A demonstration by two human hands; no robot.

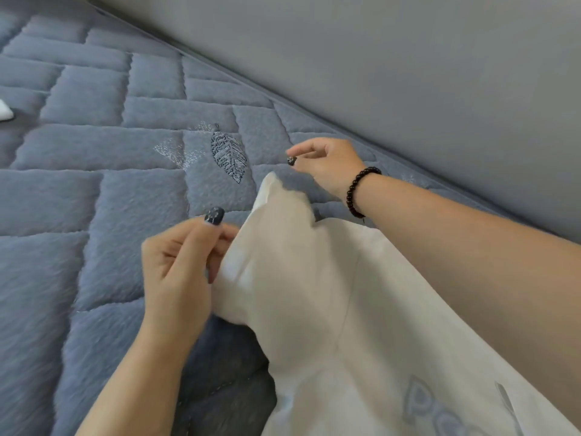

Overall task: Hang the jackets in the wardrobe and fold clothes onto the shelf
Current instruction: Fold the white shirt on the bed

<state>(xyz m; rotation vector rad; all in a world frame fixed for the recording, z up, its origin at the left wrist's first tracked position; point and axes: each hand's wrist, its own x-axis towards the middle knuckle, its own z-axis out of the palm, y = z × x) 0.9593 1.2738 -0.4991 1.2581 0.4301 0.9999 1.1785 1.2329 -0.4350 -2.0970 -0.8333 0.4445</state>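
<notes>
A white garment (317, 309) with pale blue lettering near its lower part lies across the bed, its sleeve raised toward the middle of the view. My left hand (179, 272) pinches the sleeve's left edge between thumb and fingers. My right hand (323, 163), with a dark bead bracelet on the wrist, hovers just above and beyond the sleeve's tip, fingers curled loosely, holding nothing. My right forearm lies over the garment's right side. No wardrobe, hanger or shelf is in view.
A grey-blue quilted bed cover (94, 190) with an embroidered leaf (228, 154) fills the left and centre. A grey padded headboard or wall (408, 58) runs along the upper right. A small piece of white cloth (4, 111) shows at the left edge.
</notes>
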